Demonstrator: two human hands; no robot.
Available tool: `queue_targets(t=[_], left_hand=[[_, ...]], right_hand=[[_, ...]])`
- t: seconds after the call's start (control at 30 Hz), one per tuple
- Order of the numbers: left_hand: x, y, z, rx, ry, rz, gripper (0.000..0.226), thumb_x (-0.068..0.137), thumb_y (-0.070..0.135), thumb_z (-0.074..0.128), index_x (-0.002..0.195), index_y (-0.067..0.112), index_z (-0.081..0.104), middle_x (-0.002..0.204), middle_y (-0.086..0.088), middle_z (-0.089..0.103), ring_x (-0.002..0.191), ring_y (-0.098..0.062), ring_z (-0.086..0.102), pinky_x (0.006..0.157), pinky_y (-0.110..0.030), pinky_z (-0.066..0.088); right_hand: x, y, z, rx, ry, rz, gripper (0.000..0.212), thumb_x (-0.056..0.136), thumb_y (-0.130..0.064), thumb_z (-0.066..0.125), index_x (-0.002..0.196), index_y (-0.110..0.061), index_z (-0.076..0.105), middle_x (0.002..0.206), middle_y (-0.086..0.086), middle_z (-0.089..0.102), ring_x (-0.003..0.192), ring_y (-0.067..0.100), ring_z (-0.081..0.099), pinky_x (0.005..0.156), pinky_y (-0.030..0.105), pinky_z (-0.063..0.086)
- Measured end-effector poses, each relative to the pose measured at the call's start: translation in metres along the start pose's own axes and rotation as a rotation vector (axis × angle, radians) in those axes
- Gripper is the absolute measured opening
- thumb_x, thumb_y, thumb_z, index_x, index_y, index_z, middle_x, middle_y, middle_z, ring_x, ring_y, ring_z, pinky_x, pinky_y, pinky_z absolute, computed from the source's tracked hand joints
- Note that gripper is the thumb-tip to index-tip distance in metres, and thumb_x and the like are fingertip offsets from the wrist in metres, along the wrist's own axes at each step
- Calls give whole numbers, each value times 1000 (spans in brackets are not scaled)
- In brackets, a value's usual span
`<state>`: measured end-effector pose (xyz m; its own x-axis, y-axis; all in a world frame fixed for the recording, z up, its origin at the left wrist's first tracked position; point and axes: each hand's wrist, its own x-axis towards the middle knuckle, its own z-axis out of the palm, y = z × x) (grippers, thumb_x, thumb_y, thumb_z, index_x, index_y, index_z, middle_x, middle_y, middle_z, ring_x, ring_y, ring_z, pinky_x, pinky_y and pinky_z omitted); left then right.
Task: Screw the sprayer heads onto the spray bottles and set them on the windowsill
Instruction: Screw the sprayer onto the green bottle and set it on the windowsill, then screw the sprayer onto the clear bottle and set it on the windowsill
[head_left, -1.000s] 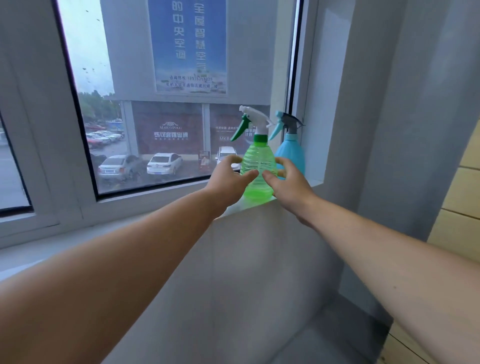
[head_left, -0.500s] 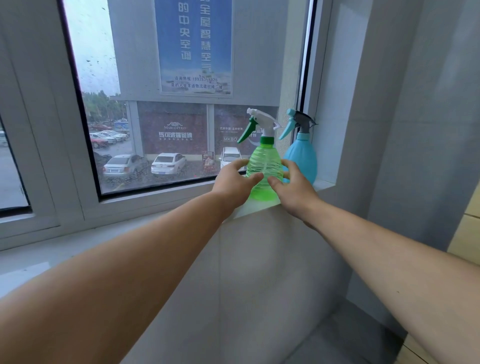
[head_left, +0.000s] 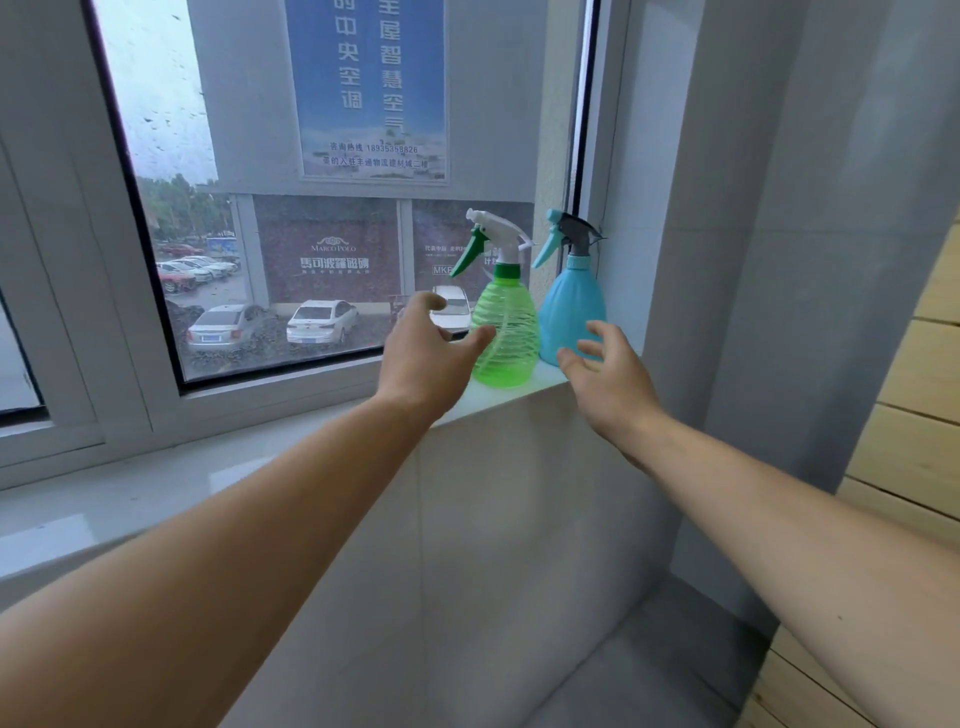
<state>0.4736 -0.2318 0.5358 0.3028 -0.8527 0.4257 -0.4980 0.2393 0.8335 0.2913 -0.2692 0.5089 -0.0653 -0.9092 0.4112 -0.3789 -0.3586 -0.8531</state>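
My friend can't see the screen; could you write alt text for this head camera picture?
A translucent green plastic spray bottle and an opaque light-blue spray bottle, sprayer heads on, stand upright side by side on a white windowsill. The person's left hand and right hand are open beside them, gripping nothing. Parked cars show through the rain-spotted window.

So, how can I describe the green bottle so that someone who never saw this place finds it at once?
Look at the white windowsill under the large window, at its right end beside the grey wall. Two plastic spray bottles stand there side by side. It is the left one: a translucent green ribbed spray bottle with a white head and green trigger, while its neighbour is an opaque blue spray bottle.
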Motion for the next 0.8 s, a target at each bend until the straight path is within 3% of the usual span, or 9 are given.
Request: queue_targets(t=[0.13,0.23,0.33,0.5,0.6,0.67,0.8], left_hand=[[-50,11,6,-69,-50,66,36,88,43,75,114,23,62,93,-2,71,80,-17,67,67,-28,53],[-85,9,27,-142,-206,29,26,88,37,77,103,18,68,86,-2,74,77,-23,72,73,-45,63],[-118,-8,59,-158,-406,-51,25,90,29,76,104,10,68,80,-3,71,72,-20,68,77,-51,62],[-184,-78,127,7,-733,-270,39,91,36,74,120,11,65,90,-2,72,81,-19,66,88,-48,59],[-231,-127,160,118,-900,-461,54,92,38,73,135,11,56,118,-12,69,92,-22,65,93,-41,57],[-262,-160,181,199,-958,-577,62,91,43,73,140,12,51,121,-12,65,94,-23,61,89,-38,54],[-311,-211,216,300,-1019,-693,69,91,43,72,146,10,46,123,-9,55,99,-21,54,78,-27,47]], right_hand=[[-40,26,-34,58,52,32,29,93,-29,62,119,-20,55,104,1,63,102,22,66,80,28,47],[-83,53,-58,62,68,95,17,91,-23,66,105,-19,59,94,4,66,92,24,66,80,31,50],[-133,85,-81,10,39,180,18,90,-26,67,106,-18,63,98,3,69,91,20,68,84,37,54],[-194,161,-107,-36,9,382,9,88,-27,69,95,-26,63,95,2,70,92,24,69,86,39,54],[-227,216,-108,-57,-32,522,13,87,-24,71,98,-19,65,94,6,68,84,23,65,70,27,51],[-252,255,-104,-87,-85,635,23,87,-25,71,106,-13,65,98,8,68,80,17,60,66,22,45],[-293,324,-92,-121,-156,828,34,87,-29,71,115,-10,66,104,11,69,83,20,61,70,29,46]])
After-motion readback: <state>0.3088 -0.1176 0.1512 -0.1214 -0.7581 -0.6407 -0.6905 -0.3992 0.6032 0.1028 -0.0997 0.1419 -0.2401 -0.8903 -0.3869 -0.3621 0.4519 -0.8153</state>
